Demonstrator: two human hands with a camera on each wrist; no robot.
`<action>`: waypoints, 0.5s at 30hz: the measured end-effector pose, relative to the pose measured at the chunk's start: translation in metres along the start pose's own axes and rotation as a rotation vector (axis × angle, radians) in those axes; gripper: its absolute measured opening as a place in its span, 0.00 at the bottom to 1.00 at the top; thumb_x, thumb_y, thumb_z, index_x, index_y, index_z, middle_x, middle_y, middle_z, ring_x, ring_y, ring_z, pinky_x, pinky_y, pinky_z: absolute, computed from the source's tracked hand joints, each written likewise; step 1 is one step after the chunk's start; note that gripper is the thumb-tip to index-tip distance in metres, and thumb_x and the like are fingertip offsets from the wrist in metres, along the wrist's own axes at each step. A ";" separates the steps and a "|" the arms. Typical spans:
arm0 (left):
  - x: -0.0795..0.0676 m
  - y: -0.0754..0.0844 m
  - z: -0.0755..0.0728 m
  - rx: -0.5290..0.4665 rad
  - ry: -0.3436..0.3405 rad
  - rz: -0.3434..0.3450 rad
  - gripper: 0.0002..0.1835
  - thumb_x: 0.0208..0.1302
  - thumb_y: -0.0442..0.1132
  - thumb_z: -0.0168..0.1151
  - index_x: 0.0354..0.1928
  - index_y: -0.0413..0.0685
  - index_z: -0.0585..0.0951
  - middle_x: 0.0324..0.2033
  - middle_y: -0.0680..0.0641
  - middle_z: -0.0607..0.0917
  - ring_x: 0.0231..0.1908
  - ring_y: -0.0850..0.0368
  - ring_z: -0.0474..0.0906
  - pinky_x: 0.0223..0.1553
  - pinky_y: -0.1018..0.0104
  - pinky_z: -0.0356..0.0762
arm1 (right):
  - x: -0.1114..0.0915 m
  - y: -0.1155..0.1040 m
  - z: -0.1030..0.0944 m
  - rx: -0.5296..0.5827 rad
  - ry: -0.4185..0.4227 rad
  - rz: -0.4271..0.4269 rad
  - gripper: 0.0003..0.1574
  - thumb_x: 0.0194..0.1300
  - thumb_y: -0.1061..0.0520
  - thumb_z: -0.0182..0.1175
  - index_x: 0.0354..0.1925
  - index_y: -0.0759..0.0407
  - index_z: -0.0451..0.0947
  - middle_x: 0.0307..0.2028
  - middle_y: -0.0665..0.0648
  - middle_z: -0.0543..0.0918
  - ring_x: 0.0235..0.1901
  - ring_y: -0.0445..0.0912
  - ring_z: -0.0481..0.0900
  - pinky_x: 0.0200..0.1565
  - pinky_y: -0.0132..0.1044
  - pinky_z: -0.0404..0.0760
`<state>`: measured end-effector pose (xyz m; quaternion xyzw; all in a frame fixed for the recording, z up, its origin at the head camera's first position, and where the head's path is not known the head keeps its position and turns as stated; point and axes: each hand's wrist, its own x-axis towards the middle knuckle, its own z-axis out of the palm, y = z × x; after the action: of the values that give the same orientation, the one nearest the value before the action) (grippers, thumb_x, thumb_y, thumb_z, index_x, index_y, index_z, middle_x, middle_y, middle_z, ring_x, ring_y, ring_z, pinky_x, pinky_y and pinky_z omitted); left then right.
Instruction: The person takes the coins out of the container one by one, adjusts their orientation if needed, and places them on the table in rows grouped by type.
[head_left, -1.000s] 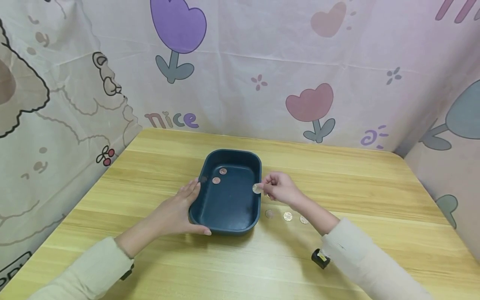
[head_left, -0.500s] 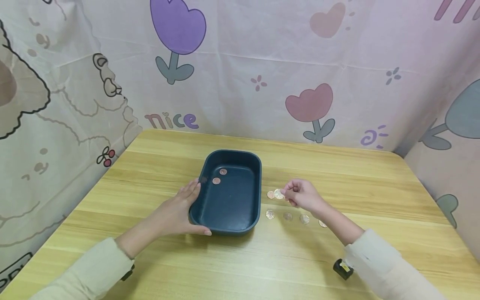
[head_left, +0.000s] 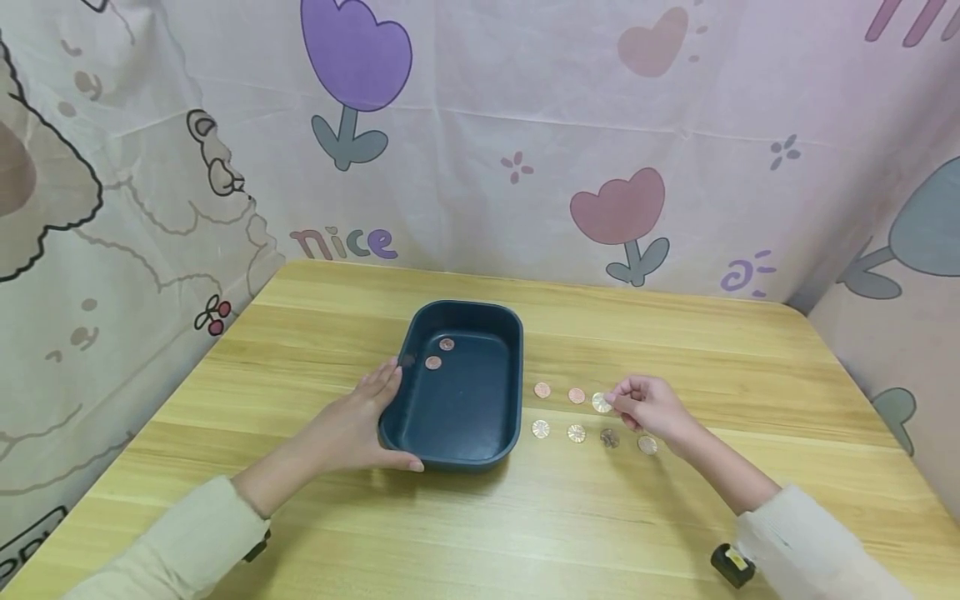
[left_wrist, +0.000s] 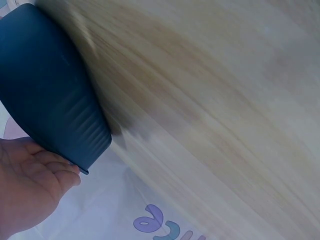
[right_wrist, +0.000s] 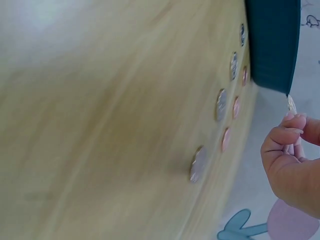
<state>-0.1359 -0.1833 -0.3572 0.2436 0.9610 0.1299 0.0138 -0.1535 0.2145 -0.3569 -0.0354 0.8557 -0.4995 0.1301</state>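
Note:
A thin silvery coin (head_left: 601, 402) is pinched between thumb and fingertips of my right hand (head_left: 651, 406); in the right wrist view that coin (right_wrist: 292, 103) is seen nearly edge-on, held above the table. My left hand (head_left: 352, 423) rests against the left side of a dark blue rectangular tray (head_left: 517, 400), fingers extended along its rim and thumb stretched along the near side. Two copper-coloured coins, one a copper coin (head_left: 432, 362), lie in the tray's far left part. In the left wrist view the fingers touch the tray's rim beyond its outer wall (left_wrist: 45, 75).
Right of the tray, a front row of several silvery coins (head_left: 576, 433) lies on the wooden table (head_left: 480, 533). Behind it lie copper coins (head_left: 576, 396); the right wrist view shows a third copper coin (right_wrist: 226, 139). A patterned cloth (head_left: 480, 167) hangs behind the table.
My right hand has moved right, away from the tray's right rim, still pinching the silvery coin. More coins on the table show now. The left hand and tray have stayed put.

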 end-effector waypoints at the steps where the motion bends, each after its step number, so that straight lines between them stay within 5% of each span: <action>1: 0.000 0.000 0.000 -0.002 0.000 -0.001 0.67 0.35 0.73 0.65 0.67 0.29 0.55 0.69 0.32 0.53 0.67 0.32 0.53 0.57 0.39 0.67 | -0.001 0.003 -0.002 -0.003 0.003 0.001 0.12 0.65 0.60 0.53 0.38 0.72 0.71 0.23 0.52 0.74 0.18 0.36 0.67 0.22 0.27 0.70; 15: 0.000 0.001 0.000 -0.001 -0.002 -0.003 0.67 0.35 0.74 0.65 0.68 0.30 0.55 0.70 0.33 0.53 0.67 0.32 0.53 0.56 0.39 0.68 | -0.029 0.034 -0.029 -0.033 0.017 0.077 0.13 0.67 0.58 0.51 0.38 0.71 0.70 0.24 0.52 0.74 0.19 0.36 0.68 0.22 0.27 0.71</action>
<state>-0.1352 -0.1831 -0.3570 0.2422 0.9613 0.1302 0.0150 -0.1306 0.2618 -0.3667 -0.0005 0.8657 -0.4802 0.1415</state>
